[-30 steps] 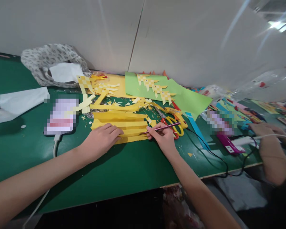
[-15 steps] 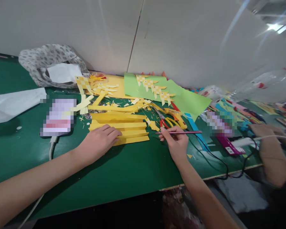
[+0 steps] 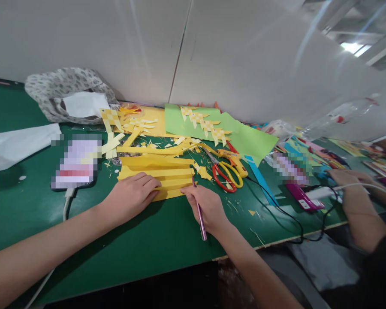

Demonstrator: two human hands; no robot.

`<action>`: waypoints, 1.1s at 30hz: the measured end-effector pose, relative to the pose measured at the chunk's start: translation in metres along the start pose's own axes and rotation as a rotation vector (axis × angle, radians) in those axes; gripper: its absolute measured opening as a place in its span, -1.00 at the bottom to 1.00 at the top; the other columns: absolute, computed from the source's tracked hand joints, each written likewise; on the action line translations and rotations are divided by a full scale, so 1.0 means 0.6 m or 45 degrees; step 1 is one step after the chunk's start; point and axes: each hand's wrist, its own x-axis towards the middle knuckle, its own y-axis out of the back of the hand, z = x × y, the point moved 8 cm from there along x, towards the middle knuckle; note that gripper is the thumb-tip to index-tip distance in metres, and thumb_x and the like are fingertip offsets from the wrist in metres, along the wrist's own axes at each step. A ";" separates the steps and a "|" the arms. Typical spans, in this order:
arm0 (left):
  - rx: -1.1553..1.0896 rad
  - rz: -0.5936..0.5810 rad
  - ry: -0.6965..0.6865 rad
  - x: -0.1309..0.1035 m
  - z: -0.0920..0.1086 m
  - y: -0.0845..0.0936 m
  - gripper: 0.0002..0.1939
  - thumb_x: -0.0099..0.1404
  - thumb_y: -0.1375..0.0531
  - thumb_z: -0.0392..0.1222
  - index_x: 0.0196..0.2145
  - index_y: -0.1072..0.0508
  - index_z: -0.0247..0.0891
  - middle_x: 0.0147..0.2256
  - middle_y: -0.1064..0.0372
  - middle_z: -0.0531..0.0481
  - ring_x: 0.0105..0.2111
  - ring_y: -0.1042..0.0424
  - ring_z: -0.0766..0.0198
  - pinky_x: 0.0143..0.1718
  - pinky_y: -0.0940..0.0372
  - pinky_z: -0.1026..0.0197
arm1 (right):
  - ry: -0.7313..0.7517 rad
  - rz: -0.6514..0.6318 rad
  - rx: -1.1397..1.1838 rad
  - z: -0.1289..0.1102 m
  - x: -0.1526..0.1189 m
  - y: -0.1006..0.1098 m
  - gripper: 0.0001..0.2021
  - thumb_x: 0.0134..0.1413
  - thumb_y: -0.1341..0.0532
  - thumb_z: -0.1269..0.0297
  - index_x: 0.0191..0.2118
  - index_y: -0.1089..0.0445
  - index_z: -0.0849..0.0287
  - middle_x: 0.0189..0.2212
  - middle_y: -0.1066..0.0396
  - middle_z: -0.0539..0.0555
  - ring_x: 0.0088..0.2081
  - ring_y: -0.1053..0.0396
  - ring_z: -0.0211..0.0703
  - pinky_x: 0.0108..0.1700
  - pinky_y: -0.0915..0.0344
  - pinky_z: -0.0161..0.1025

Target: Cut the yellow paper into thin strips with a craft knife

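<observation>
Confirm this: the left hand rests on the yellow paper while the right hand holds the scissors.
Wrong on one point: the head view shows the right hand holding a purple stick, not the scissors. The left hand does rest on the yellow paper.

L hand (image 3: pixel 133 195) on pleated ylw paper (image 3: pixel 172 174), R hand (image 3: pixel 210 208) w/ purple stick (image 3: pixel 200 216) at paper's edge.

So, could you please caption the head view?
Left hand on folded yellow paper, right hand holding a purple pen-like tool.

I see yellow paper (image 3: pixel 172 173) creased into parallel pleats on the bench (image 3: pixel 161 246); a slim purple pen-like tool (image 3: pixel 200 218) slants by its right end.
</observation>
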 end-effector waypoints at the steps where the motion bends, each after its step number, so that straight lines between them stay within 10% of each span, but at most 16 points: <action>1: 0.006 -0.005 0.004 0.001 0.001 0.002 -0.78 0.41 0.01 -0.19 -0.23 -0.40 -0.26 -0.33 -0.46 -0.06 -0.32 -0.44 0.18 -0.39 -0.29 0.21 | -0.003 -0.009 -0.006 0.001 0.000 -0.002 -0.76 0.28 -0.02 0.30 -0.23 -0.44 0.13 -0.29 -0.56 0.16 -0.23 -0.51 -0.04 -0.17 -0.39 -0.13; 14: 0.141 -0.304 -0.006 0.099 0.055 -0.018 -0.79 0.37 -0.06 -0.20 -0.33 -0.45 -0.32 -0.39 -0.45 -0.10 -0.40 -0.47 0.16 -0.58 -0.15 0.27 | -0.004 0.028 -0.156 -0.005 0.001 0.006 -0.70 0.32 0.05 0.29 -0.36 -0.38 0.17 -0.51 -0.47 0.07 -0.47 -0.42 -0.18 -0.38 -0.28 -0.28; 33: 0.110 -0.291 0.051 0.101 0.042 -0.027 -0.77 0.38 -0.04 -0.18 -0.33 -0.45 -0.27 -0.39 -0.44 -0.05 -0.39 -0.46 0.19 -0.61 -0.01 0.31 | 0.127 0.118 -0.195 -0.023 -0.007 0.020 -0.73 0.28 0.02 0.36 -0.38 -0.36 0.18 -0.53 -0.42 0.09 -0.46 -0.38 -0.18 -0.36 -0.26 -0.28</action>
